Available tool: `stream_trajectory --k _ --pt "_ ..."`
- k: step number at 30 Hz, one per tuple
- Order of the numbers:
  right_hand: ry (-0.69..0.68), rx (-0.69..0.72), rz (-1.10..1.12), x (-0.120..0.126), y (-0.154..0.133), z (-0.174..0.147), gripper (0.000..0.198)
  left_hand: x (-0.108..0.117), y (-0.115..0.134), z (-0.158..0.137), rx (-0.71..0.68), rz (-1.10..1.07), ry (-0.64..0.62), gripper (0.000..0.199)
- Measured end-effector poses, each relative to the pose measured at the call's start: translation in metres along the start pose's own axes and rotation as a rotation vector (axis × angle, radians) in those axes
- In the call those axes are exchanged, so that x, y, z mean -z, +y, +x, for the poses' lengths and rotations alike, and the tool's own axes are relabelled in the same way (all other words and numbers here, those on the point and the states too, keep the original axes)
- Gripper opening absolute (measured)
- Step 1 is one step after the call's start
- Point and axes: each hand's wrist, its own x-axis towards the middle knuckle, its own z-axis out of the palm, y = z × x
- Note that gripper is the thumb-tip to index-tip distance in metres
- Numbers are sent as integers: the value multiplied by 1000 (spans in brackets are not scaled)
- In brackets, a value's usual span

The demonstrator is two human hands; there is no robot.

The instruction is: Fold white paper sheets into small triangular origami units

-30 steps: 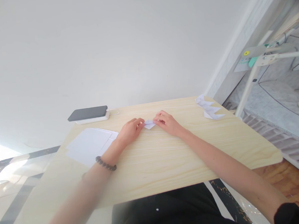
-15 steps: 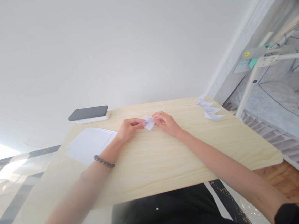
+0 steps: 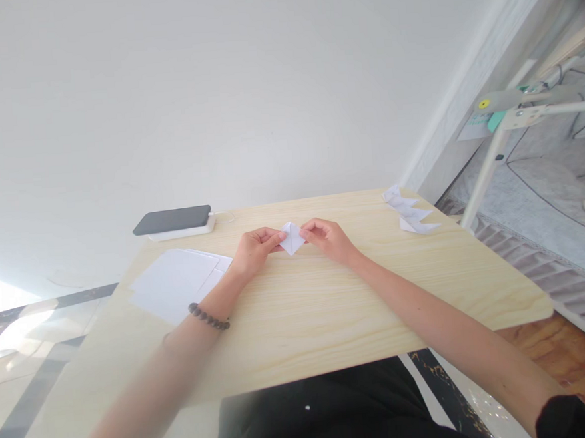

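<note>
Pinches a paper diamond (image 3: 292, 239) by opposite corners, with left hand (image 3: 254, 249) and right hand (image 3: 330, 239); shows its middle crease. Has white sheets (image 3: 170, 281) at left, on the bench (image 3: 310, 324).

1. The folded paper (image 3: 292, 240) at the centre is white, with a thin grey crease line down its middle
2. The loose sheets (image 3: 169, 281) are plain white
3. The folded pieces (image 3: 416, 224) at the right are white, shaded pale lavender-grey
4. The surface (image 3: 330, 330) is pale cream-yellow with streaky wood grain
5. The phone (image 3: 172, 220) is dark grey; the block (image 3: 188, 232) under it is white
6. The bead bracelet (image 3: 208, 317) is dark brown
7. The clothing (image 3: 336, 416) is black with one small white spot
8. The wall (image 3: 264, 101) is plain pale grey
9. The metal frame (image 3: 487, 172) is white, the round mark (image 3: 483, 103) yellow
10. The floor strip (image 3: 444, 388) is black, gold-flecked
</note>
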Motion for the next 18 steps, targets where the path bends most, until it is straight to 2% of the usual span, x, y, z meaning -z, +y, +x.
stream_trajectory --k 12,18 --pt "7 -45 168 -3 0 2 23 -6 4 -2 -18 -21 124 35" --pt "62 -83 149 -3 4 3 27 -9 5 -2 2 -15 145 36"
